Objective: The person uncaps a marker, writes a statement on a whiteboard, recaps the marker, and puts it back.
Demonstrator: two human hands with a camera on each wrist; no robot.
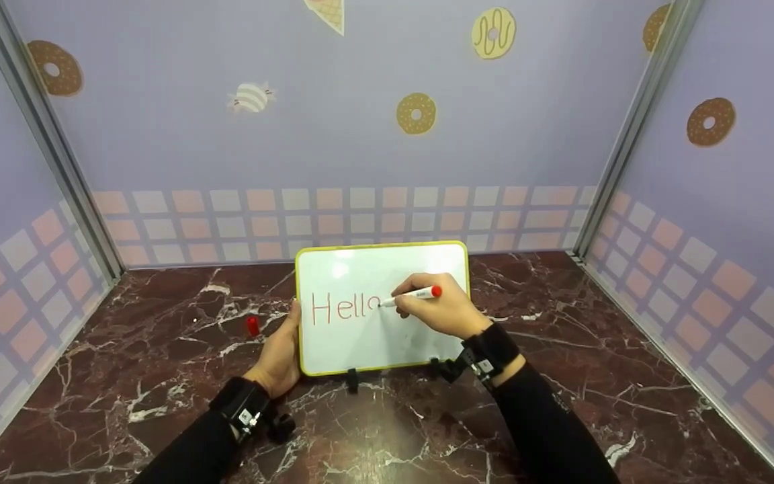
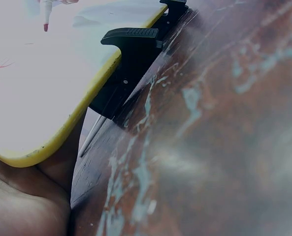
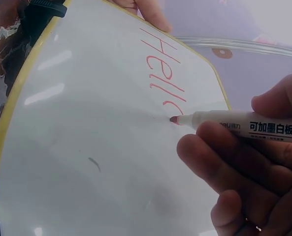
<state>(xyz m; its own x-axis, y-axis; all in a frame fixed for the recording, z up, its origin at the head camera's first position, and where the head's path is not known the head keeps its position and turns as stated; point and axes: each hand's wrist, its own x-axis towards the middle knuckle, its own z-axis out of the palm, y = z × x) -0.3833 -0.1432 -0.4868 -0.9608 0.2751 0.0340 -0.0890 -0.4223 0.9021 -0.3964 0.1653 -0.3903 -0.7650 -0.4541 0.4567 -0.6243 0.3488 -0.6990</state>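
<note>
The right hand (image 1: 442,306) I watch remotely pinches a white red-ended marker (image 1: 419,294) near frame centre, while the left hand (image 1: 278,356) grips a yellow-rimmed rectangular whiteboard (image 1: 353,349) by its left edge.

"What's the table (image 1: 373,430) like?"

"Dark red-brown with a marble look: white veins run all over it, and light glares off the near part."

"And what's on it?"

"A red cap (image 1: 253,326), left of the middle; I can't tell whether it stands or lies. Right of that, apart from it, a black stand (image 1: 352,381) with two hooked supports."
</note>
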